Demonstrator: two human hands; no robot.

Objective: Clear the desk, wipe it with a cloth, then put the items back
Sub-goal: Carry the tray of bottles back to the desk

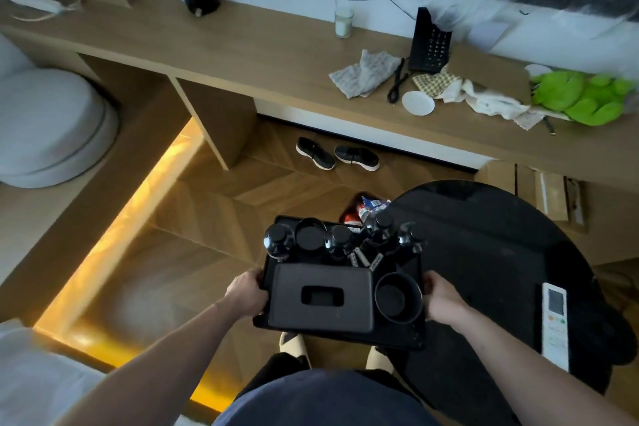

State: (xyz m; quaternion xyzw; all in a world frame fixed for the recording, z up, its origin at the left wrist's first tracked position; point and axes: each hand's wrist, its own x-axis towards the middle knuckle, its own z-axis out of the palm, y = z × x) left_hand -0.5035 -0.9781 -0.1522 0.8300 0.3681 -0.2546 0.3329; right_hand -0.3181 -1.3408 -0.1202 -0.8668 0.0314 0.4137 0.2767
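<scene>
I hold the black tray [411,332] in the air in front of me, level with my waist, its right part above the edge of the round black table [491,235] and the rest out over the wooden floor [179,252]. My left hand [246,294] is clamped on its left rim and my right hand [441,299] on its right rim, fingers curled under on both sides.

The load is what worries me. A row of dark bottles [278,240] stands upright along the far edge, and if I let that edge dip they may topple. The tissue box [321,297] and the black cup [397,297] sit nearest me and look steadier, though I judge the cup could slide.

The white remote [556,318] lies on the table just to my right; swinging the tray that way could knock it off.

On the desk [242,55] the grey cloth [364,74], the telephone [429,43], the white dish [417,102] and a green soft toy [584,97] crowd the right end, so there the tray could catch on them. The left stretch looks barer.
</scene>
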